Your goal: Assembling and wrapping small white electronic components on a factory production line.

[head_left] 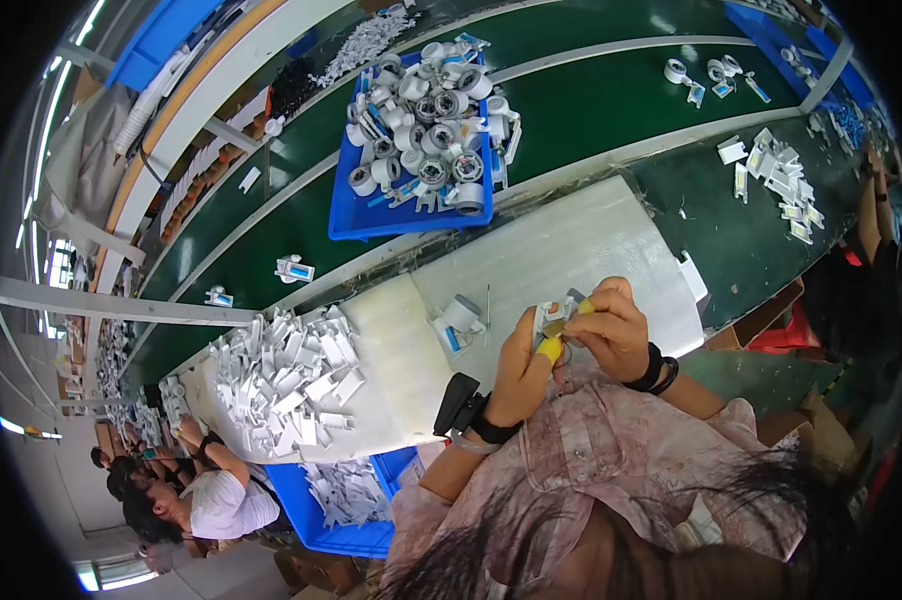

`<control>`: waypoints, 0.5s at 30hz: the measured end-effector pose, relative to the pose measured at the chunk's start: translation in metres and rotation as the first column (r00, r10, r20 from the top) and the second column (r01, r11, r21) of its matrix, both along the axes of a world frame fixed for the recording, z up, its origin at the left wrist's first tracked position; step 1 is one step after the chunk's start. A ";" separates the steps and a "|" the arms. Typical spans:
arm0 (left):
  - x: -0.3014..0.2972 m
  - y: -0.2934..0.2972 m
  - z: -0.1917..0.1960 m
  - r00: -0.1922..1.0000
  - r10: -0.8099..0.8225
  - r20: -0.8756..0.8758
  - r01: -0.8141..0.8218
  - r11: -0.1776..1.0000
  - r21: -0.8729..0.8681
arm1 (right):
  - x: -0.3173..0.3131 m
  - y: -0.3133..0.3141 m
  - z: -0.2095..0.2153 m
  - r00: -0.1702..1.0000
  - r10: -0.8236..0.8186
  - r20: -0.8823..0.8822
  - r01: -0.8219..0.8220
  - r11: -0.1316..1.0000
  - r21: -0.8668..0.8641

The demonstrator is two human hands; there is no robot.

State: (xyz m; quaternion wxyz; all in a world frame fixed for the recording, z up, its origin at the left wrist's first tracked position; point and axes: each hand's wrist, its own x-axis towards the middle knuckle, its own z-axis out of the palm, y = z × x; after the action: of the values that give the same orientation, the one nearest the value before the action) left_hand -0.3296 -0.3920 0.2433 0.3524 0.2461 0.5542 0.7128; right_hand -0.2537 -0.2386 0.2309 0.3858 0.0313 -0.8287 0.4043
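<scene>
In front of my chest, both hands meet around a small white plastic part [551,316]. My left hand [516,383] is closed on its near left side. The fingers of my right hand [619,335] pinch at its right side, where a small grey piece shows; what exactly they grip is partly hidden. Yellow covers [551,348] sit on fingertips of both hands. Just beyond my left hand, a white cylindrical unit with a blue-marked bracket [459,318] lies on the pale work mat [581,235]. A thin rod [488,312] stands or lies beside it.
White plastic pieces [286,375] are heaped at the left, above a blue bin [346,535] of more pieces. A blue tray [356,222] of white cylindrical units stands ahead by the green conveyor [581,105]. More white parts [781,180] lie far right. Other people [226,500] sit at left.
</scene>
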 end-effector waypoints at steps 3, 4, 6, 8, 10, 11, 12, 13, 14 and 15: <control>0.000 0.001 0.004 0.999 0.007 -0.037 -0.009 0.999 -0.040 | 0.000 0.001 0.000 1.000 0.001 0.012 -0.001 1.000 -0.005; 0.000 0.001 0.003 0.999 0.006 -0.035 -0.008 0.999 -0.041 | 0.000 0.001 -0.001 1.000 0.003 0.018 -0.003 1.000 -0.020; 0.001 -0.001 -0.001 1.000 0.007 0.028 -0.006 1.000 -0.007 | 0.000 0.000 -0.002 1.000 0.009 0.024 -0.008 0.999 -0.036; 0.001 -0.001 -0.004 0.999 0.017 -0.043 -0.018 1.000 -0.019 | -0.001 0.000 -0.003 0.999 0.008 0.046 -0.005 0.997 -0.071; 0.001 0.000 -0.004 0.993 0.026 -0.114 -0.029 0.999 -0.029 | -0.002 0.000 -0.005 0.999 0.012 0.051 -0.007 0.996 -0.085; 0.001 0.000 -0.005 0.999 0.029 -0.036 -0.030 0.999 -0.015 | -0.004 0.000 -0.006 0.998 0.017 0.052 -0.012 0.995 -0.101; 0.001 0.000 -0.006 0.999 0.032 0.043 -0.031 1.000 -0.002 | -0.005 0.001 -0.004 0.998 0.021 0.053 -0.016 0.995 -0.100; -0.001 0.000 -0.005 0.998 0.036 0.043 -0.036 0.999 -0.001 | -0.005 0.002 -0.002 0.998 0.037 0.060 -0.031 0.994 -0.108; -0.001 -0.002 -0.002 1.000 -0.015 -0.003 0.015 1.000 -0.020 | -0.005 0.003 0.000 0.996 0.051 0.070 -0.043 0.992 -0.115; -0.002 -0.003 -0.001 0.997 -0.066 -0.049 0.064 0.997 -0.042 | -0.005 0.003 -0.001 0.996 0.054 0.072 -0.045 0.992 -0.115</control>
State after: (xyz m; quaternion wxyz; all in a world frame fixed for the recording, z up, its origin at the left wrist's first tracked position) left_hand -0.3311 -0.3947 0.2424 0.3663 0.2745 0.5689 0.6832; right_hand -0.2584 -0.2356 0.2303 0.3454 0.0146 -0.8173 0.4610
